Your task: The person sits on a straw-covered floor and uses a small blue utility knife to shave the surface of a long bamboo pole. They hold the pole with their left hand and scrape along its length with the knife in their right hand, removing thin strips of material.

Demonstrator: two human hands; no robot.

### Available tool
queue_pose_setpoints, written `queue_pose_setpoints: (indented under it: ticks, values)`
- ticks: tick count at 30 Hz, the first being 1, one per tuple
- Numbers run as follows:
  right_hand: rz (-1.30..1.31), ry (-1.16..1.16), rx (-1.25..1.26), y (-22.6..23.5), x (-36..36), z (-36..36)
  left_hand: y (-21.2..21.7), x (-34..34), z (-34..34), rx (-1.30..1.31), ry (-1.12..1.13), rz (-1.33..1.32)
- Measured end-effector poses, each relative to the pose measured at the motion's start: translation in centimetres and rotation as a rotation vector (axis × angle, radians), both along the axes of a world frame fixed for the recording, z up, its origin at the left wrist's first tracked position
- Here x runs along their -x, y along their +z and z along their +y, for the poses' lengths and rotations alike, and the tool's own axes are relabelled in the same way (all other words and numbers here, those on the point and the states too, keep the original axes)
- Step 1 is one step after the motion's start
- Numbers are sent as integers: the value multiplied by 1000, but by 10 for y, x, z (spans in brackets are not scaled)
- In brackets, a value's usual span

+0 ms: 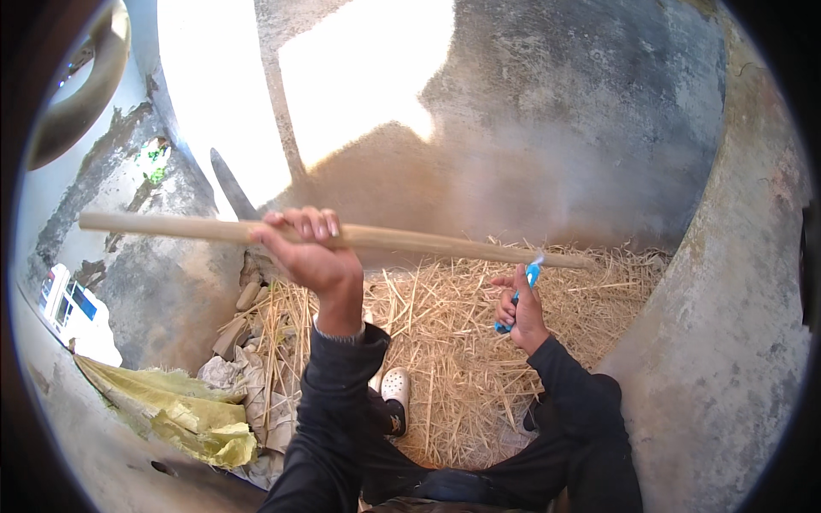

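A long, pale wooden stick (pixel 419 242) runs nearly level across the view, its right end slightly lower. My left hand (pixel 316 252) is wrapped round it left of its middle, with the fingers over the top. Nearer the right end, my right hand (pixel 523 312) grips a slim blue hand tool (pixel 532 274), whose exact kind I cannot make out. The tool's upper end, where a whitish blur shows, meets or nearly meets the stick; whether they touch I cannot tell.
Loose straw (pixel 462 359) covers the ground below the stick. Ahead stands a grey wall (pixel 581 128) with bright sun patches; another wall (pixel 727 342) curves along the right. At lower left lie a yellow-green sack (pixel 184 415) and crumpled cloth. My foot wears a white clog (pixel 396 389).
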State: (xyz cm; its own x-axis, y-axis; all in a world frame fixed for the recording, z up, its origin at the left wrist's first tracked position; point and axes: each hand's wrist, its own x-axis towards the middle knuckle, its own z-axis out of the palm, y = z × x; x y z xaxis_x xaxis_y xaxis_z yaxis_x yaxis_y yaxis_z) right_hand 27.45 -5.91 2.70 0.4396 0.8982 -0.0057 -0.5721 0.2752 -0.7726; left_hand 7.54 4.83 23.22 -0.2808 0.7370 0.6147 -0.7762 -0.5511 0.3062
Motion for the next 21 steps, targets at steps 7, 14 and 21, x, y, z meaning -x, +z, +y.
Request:
queue_pose_setpoints:
  ticks: [7,14,21]
  values:
    - [178,-150,-47,-10,-29,9,-113,19,-26,249,-20,93]
    - [215,-276,41,-11,-47,14,-181,96,-112,763,-391,911]
    - [29,-279,32,-17,-59,16,-152,164,-156,496,-117,1257]
